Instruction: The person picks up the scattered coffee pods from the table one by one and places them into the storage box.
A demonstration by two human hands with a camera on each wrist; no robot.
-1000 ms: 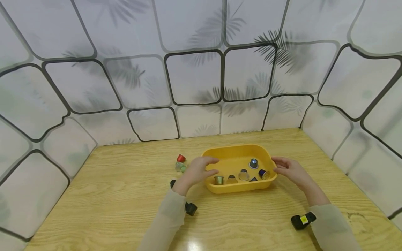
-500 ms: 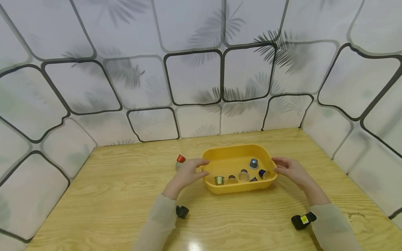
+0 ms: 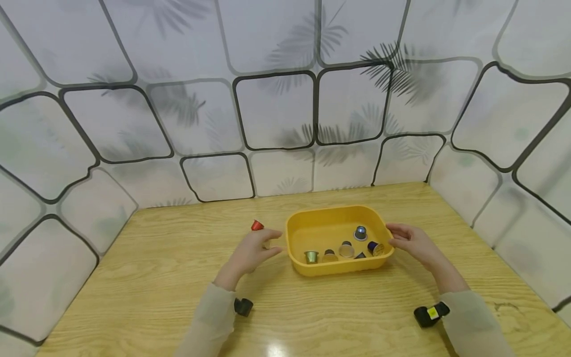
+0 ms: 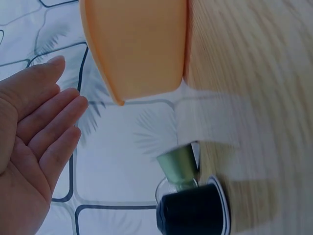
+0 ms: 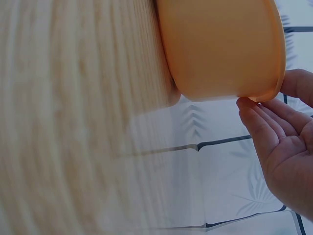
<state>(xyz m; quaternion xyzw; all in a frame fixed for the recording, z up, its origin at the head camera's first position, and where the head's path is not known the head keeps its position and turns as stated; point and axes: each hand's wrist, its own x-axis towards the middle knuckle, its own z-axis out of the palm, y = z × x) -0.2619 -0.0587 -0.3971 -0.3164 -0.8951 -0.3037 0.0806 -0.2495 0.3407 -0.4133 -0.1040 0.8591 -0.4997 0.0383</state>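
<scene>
My left hand (image 3: 247, 252) is held over the table, left of the yellow tray (image 3: 295, 265), with thumb and fingers spread apart and nothing between them. In the left wrist view its fingers are loosely extended. A red coffee capsule (image 3: 257, 225) lies just beyond that hand. A green capsule (image 4: 178, 165) and a black capsule (image 4: 193, 210) stand close together near it, mostly hidden by the hand in the head view. My right hand (image 3: 415, 244) holds the tray's right end, thumb and fingertips at the rim. Inside the tray lie several capsules, among them a gold-green one (image 3: 311, 257) and a blue one (image 3: 360, 232).
The capsules in the tray sit mainly along its near side and right end, including a dark purple one (image 3: 374, 248). A pale wood table (image 3: 134, 297) carries everything. Patterned white panels (image 3: 281, 109) rise behind the table and at its sides.
My left hand has drawn back leftward from over the tray's left end to beside it, covering the green capsules. My right hand and the tray have stayed put.
</scene>
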